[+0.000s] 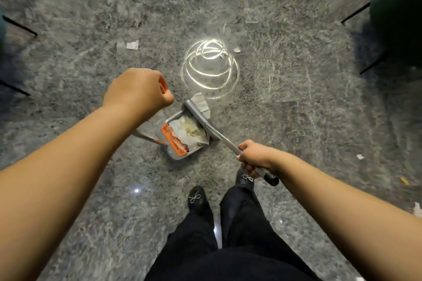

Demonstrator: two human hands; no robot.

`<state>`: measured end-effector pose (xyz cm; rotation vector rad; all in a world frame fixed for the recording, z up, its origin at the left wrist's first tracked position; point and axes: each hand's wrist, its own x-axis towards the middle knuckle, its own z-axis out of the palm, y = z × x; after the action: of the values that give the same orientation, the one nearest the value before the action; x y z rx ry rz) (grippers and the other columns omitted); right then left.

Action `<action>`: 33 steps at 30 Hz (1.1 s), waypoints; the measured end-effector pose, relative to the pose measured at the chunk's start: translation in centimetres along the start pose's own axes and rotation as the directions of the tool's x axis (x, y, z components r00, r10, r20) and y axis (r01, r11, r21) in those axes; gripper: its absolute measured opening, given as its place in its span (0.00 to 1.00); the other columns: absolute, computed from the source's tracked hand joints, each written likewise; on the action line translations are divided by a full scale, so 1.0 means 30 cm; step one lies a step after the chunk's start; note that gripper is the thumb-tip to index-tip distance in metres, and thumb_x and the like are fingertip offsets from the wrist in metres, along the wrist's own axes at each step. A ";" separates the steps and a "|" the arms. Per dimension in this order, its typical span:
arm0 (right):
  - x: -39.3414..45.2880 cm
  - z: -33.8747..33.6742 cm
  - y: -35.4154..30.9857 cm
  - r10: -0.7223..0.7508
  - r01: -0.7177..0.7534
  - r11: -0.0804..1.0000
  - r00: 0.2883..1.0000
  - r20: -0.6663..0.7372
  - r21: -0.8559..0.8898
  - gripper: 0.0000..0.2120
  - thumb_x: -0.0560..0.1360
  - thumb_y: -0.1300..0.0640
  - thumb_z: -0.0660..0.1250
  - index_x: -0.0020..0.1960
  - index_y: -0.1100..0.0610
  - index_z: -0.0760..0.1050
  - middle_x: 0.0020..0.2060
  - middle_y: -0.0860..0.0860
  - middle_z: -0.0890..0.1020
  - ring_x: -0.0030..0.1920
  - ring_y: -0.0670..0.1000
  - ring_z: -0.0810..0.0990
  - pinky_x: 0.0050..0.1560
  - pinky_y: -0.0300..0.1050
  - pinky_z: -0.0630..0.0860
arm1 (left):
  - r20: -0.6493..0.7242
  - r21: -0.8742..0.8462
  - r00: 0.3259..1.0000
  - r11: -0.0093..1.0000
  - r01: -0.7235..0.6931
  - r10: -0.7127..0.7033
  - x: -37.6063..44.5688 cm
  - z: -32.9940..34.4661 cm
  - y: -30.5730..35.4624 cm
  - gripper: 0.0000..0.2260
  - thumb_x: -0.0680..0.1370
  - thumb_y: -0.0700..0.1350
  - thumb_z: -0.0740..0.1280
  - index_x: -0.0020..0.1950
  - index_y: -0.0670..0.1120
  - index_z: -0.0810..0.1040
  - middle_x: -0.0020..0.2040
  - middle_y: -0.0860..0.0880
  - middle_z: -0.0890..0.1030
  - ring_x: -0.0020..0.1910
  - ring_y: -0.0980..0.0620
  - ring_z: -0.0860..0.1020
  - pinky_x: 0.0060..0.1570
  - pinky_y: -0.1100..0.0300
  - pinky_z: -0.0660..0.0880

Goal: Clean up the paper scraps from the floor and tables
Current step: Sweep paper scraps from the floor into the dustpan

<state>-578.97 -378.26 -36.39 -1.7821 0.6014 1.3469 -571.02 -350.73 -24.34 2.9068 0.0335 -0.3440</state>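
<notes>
Sweeping step in hand: right hand [253,155] grips the broom [212,129], left hand [139,91] is fisted on the dustpan [180,137] handle, one scrap [201,102] lies at the pan's lip, so next comes a short drag inward, with more scraps [132,44] lying farther off.

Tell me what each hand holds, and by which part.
Right hand grips the broom near the upper end of its metal handle. Left hand grips the dustpan by its upright handle's orange top.

Perhaps lobby: polished granite floor [285,121]
</notes>
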 end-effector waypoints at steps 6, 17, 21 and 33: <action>-0.098 0.094 0.016 0.006 -0.011 0.997 0.998 0.064 0.073 0.13 0.80 0.64 0.56 0.62 0.54 0.62 0.34 0.55 0.71 0.22 0.46 0.67 0.23 0.37 0.67 | -0.072 0.016 0.997 1.000 -0.012 0.013 0.005 0.010 0.017 0.05 0.73 0.53 0.68 0.39 0.54 0.77 0.38 0.52 0.77 0.38 0.48 0.73 0.31 0.60 0.63; -0.199 0.080 0.049 -0.043 0.039 0.975 0.999 0.011 0.220 0.10 0.80 0.64 0.57 0.61 0.60 0.64 0.31 0.55 0.70 0.18 0.45 0.66 0.22 0.35 0.66 | -0.065 0.023 0.998 1.000 0.007 -0.005 0.006 0.004 0.002 0.06 0.73 0.55 0.69 0.41 0.55 0.78 0.42 0.50 0.81 0.40 0.47 0.75 0.33 0.59 0.67; -0.225 0.030 0.038 -0.059 0.061 0.964 0.998 -0.015 0.260 0.09 0.80 0.64 0.57 0.60 0.59 0.65 0.30 0.54 0.70 0.19 0.45 0.66 0.22 0.35 0.66 | -0.073 0.038 0.997 0.999 0.012 -0.009 0.009 -0.004 -0.013 0.06 0.72 0.55 0.68 0.42 0.54 0.80 0.42 0.49 0.82 0.41 0.46 0.76 0.35 0.58 0.69; -0.094 -0.259 -0.127 -0.025 0.037 0.978 0.998 -0.058 0.206 0.11 0.80 0.66 0.55 0.59 0.54 0.65 0.29 0.54 0.68 0.18 0.44 0.64 0.21 0.33 0.64 | -0.106 0.068 0.993 0.996 0.059 -0.052 0.025 0.011 -0.005 0.07 0.72 0.57 0.68 0.42 0.55 0.80 0.39 0.51 0.82 0.36 0.48 0.72 0.32 0.59 0.67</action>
<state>-572.59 -382.77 -31.70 -1.6570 0.7141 1.1717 -570.37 -350.67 -24.86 2.9964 0.1209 -0.2064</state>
